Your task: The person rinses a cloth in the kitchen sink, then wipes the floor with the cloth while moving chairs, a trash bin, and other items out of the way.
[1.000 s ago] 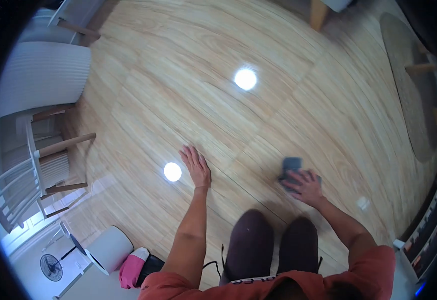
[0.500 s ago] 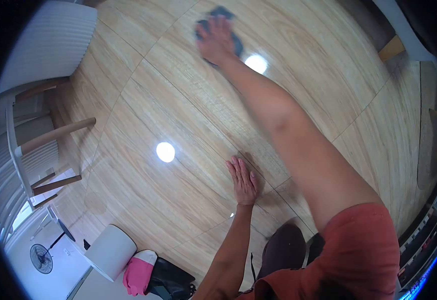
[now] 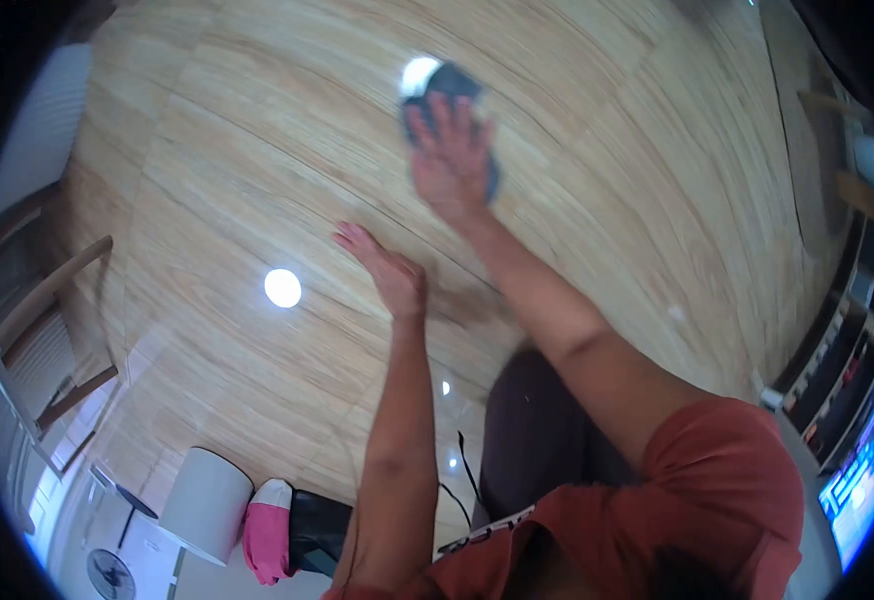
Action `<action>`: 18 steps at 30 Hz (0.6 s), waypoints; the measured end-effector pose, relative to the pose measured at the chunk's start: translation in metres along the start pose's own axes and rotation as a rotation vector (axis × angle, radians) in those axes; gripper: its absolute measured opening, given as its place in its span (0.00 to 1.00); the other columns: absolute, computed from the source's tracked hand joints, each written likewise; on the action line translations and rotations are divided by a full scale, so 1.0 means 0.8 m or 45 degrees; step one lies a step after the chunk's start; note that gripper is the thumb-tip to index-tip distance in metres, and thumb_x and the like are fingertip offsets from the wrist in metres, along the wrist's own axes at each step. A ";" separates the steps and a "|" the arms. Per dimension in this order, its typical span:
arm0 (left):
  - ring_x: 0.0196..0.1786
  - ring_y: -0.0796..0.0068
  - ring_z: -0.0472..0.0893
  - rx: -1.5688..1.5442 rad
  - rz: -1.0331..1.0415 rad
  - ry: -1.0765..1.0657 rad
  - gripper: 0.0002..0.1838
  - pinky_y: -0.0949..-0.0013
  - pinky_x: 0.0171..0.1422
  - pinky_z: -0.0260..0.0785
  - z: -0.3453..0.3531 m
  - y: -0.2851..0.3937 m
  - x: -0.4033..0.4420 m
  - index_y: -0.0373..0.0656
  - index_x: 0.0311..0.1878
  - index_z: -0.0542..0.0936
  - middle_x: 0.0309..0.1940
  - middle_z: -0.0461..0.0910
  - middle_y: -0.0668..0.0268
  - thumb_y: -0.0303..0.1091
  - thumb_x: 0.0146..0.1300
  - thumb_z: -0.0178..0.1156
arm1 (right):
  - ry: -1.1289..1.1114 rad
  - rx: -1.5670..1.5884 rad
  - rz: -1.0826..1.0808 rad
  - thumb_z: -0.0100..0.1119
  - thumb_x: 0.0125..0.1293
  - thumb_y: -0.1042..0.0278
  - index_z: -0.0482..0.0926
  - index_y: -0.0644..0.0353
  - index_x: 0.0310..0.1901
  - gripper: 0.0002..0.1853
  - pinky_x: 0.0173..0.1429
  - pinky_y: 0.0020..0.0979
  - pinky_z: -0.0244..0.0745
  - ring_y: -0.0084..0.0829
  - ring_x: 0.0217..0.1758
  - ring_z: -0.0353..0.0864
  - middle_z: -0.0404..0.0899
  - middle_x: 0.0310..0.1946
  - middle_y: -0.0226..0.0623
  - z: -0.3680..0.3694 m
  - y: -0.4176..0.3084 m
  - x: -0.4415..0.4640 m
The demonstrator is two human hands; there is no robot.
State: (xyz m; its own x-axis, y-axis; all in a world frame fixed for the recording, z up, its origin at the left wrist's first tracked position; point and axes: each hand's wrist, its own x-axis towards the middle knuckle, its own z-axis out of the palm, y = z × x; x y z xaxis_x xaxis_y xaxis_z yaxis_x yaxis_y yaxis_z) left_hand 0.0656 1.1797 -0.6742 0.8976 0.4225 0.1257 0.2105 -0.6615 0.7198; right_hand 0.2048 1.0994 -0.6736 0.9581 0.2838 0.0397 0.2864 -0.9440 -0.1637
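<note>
My right hand (image 3: 452,155) lies with spread fingers on a dark grey-blue cloth (image 3: 452,80), pressing it against the wood-patterned tiled floor (image 3: 597,240). Parts of the cloth stick out past the fingertips and beside the palm. Lower and to the left, my left hand (image 3: 387,268) has its fingers stretched out towards the left, with nothing in it. It is tilted on its side close to the floor; whether it touches is unclear. Both hands are slightly blurred.
A wooden-legged chair (image 3: 57,285) stands at the left. Near the lower left are a white cylinder (image 3: 205,505), a pink and white item (image 3: 269,535), a black bag-like item (image 3: 317,525) and a fan (image 3: 112,572). Dark shelving (image 3: 842,365) and a lit screen (image 3: 865,475) line the right edge.
My right hand and the cloth have come back closer to my body. The left hand, flat with fingers forward before, has turned leftward and moved forward. The whole view has shifted.
</note>
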 end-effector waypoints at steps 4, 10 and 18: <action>0.74 0.42 0.31 0.090 0.063 -0.020 0.32 0.52 0.76 0.28 0.000 0.008 -0.004 0.29 0.70 0.40 0.72 0.34 0.42 0.28 0.65 0.36 | 0.192 -0.050 0.421 0.48 0.59 0.58 0.59 0.45 0.68 0.33 0.69 0.59 0.43 0.50 0.72 0.49 0.52 0.70 0.41 -0.051 0.218 -0.214; 0.74 0.43 0.32 -0.019 0.056 -0.021 0.34 0.54 0.77 0.24 0.005 0.006 -0.008 0.28 0.70 0.41 0.72 0.35 0.44 0.24 0.61 0.38 | 0.024 -0.384 1.466 0.39 0.66 0.55 0.50 0.49 0.71 0.31 0.71 0.55 0.41 0.46 0.73 0.49 0.49 0.71 0.41 -0.093 0.395 -0.487; 0.72 0.33 0.35 0.516 0.434 0.031 0.40 0.45 0.75 0.33 0.023 -0.029 -0.007 0.27 0.69 0.39 0.70 0.34 0.37 0.30 0.59 0.49 | 0.186 -0.243 0.578 0.42 0.62 0.66 0.61 0.60 0.65 0.27 0.73 0.44 0.46 0.42 0.70 0.56 0.62 0.64 0.44 -0.062 0.226 -0.291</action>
State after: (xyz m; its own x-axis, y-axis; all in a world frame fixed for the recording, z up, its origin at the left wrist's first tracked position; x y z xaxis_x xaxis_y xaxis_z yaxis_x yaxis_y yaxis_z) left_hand 0.0628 1.1810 -0.7043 0.9331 0.1528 0.3255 0.0457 -0.9483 0.3141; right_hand 0.0344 0.8540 -0.6633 0.9736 -0.1753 0.1463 -0.1751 -0.9844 -0.0141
